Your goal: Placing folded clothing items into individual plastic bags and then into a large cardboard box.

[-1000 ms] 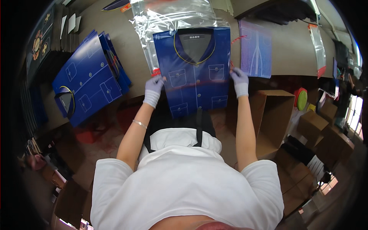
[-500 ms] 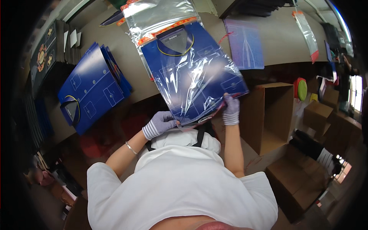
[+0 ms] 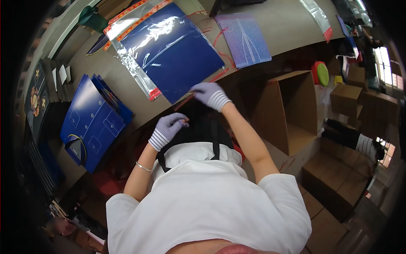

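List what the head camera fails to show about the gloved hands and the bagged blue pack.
- Right hand: its fingertips meet the bagged blue pack at its near edge; the glove hides the grip.
- Left hand: whether it pinches the thin red strip is too small to tell.
- The pack's other face: turned down onto the table.
- Open cardboard box: its inside is in shadow.

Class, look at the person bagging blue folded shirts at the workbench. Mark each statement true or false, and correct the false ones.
1. The bagged blue shirt lies on the workbench. True.
2. The right hand rests at the bag's near edge. True.
3. The left hand lies flat on the stack of blue shirts. False: it is raised near the bench edge, apart from the stack.
4. Both hands are bare. False: both wear light gloves.
5. An open cardboard box stands to the person's right. True.
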### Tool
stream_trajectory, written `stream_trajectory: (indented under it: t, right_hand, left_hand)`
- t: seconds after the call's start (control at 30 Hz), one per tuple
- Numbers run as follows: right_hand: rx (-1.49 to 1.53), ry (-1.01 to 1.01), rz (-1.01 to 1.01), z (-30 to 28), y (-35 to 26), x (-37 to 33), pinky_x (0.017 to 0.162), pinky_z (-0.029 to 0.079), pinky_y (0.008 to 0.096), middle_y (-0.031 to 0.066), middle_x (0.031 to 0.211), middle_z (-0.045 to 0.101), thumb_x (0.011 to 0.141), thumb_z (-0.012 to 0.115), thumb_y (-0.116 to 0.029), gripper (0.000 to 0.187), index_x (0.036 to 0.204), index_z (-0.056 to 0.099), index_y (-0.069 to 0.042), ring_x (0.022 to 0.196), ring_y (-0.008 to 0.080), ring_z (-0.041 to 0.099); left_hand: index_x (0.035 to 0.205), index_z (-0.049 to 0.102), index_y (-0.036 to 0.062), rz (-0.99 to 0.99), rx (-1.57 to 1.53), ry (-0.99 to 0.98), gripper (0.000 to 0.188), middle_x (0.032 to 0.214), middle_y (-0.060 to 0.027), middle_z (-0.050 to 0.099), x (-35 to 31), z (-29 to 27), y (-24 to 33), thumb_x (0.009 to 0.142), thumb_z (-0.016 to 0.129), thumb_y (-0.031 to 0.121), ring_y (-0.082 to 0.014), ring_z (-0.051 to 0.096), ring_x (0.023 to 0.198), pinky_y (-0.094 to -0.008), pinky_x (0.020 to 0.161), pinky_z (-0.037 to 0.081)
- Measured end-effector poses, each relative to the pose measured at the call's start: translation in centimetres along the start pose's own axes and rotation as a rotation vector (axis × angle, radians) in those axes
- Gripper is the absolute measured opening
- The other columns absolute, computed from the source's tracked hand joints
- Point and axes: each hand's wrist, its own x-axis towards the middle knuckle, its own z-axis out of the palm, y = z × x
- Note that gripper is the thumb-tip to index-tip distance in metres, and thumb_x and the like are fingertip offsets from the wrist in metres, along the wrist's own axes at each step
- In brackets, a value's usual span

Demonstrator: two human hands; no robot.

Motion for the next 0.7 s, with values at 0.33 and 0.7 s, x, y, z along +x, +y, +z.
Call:
stream_trajectory:
  t: [0.33, 0.7]
  right_hand:
    - [0.7, 0.234, 1.292, -12.0, 17.7, 1.5, 0.05, 0.049, 0.0306, 0.0168, 0.081, 0.062, 0.077, 0.053, -0.057, 0.064, 0.106, 0.05, 0.0, 0.061, 0.0235, 0.064]
    - [0.236, 0.938, 0.621, -10.9, 2.1, -16.0, 0.066, 0.042, 0.0292, 0.0067, 0.081, 0.059, 0.085, 0.049, -0.011, 0.023, 0.095, 0.06, 0.006, 0.071, 0.0121, 0.047]
  left_hand:
    - [0.079, 0.058, 0.0057, 0.182, 1.08, 0.288, 0.013, 0.08, -0.0102, 0.054, 14.5, -2.3, -3.3, 0.07, 0.064, 0.012, -0.0294, 0.053, 0.083, -0.0354, 0.076, 0.044]
    - [0.083, 0.06, -0.001, -0.043, 0.093, 0.353, 0.01, 0.07, -0.0012, 0.058, 16.2, -3.3, -1.8, 0.079, 0.059, 0.008, -0.0057, 0.05, 0.067, -0.0215, 0.063, 0.043]
